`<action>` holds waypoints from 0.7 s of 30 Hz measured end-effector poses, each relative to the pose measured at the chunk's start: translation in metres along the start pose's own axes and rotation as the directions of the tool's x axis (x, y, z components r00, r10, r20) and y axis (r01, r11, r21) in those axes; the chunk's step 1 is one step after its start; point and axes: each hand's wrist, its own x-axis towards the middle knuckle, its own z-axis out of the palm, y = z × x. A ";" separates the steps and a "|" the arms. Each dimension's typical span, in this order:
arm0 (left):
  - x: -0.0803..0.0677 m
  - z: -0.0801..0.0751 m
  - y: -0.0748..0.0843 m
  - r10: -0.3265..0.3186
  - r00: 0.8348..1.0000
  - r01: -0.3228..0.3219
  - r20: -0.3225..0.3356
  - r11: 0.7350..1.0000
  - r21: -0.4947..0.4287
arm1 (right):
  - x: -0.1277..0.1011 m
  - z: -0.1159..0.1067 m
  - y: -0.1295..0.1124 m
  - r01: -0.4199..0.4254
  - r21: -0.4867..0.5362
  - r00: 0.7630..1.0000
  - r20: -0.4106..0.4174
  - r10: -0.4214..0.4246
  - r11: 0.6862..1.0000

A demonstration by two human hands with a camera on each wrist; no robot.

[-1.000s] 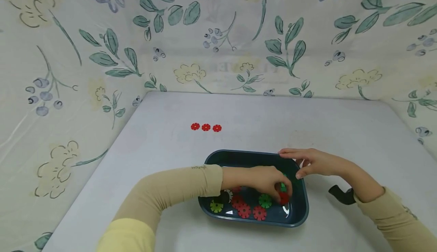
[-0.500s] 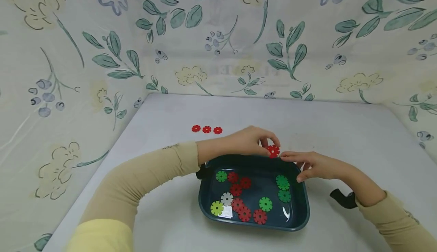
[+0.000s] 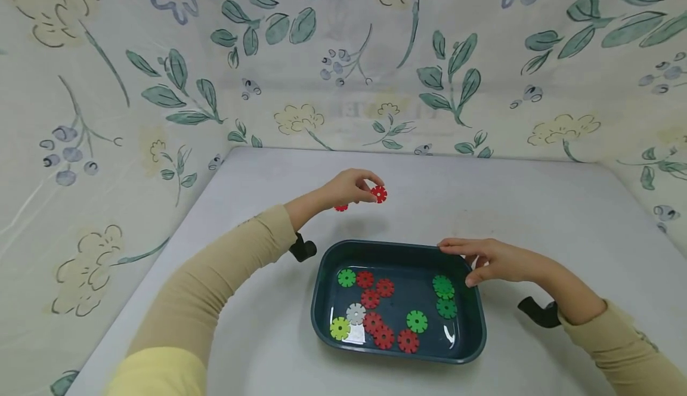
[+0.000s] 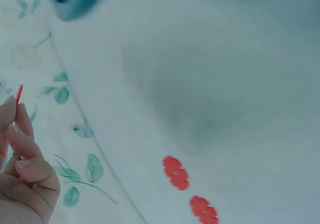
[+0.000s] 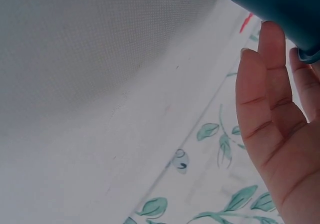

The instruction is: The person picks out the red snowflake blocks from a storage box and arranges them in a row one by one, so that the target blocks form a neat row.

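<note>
The left hand (image 3: 343, 190) pinches a flat red disc (image 3: 378, 194) with a notched, gear-like rim between thumb and fingertips, holding it above the smooth pale surface (image 3: 537, 205), beyond the tray (image 3: 477, 330). Just under the hand, red discs (image 4: 176, 172) of the same kind lie flat on the surface. The right hand (image 3: 491, 259) rests with relaxed, nearly straight fingers on the tray's far right rim, gripping nothing. The tray is dark teal, glossy plastic, rectangular with rounded corners. It holds loose notched discs: several red (image 3: 376, 291), four green (image 3: 443, 288), one yellow-green (image 3: 340, 327) and one white (image 3: 356, 313). Floral cloth (image 3: 107, 86) walls the surface.
</note>
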 end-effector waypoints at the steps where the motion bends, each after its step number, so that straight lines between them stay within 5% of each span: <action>1: 0.001 0.000 -0.005 -0.012 1.000 0.012 -0.009 1.000 0.000 | 0.000 0.000 0.000 0.001 0.002 1.000 0.000 -0.001 1.000; 12: 0.017 0.023 -0.063 -0.126 0.985 0.137 -0.116 0.987 0.087 | 0.001 0.001 0.002 -0.001 0.010 1.000 0.004 0.001 1.000; 21: 0.015 0.032 -0.068 -0.110 0.985 0.144 -0.131 0.946 0.290 | 0.001 0.000 0.000 -0.008 0.004 1.000 0.010 0.008 1.000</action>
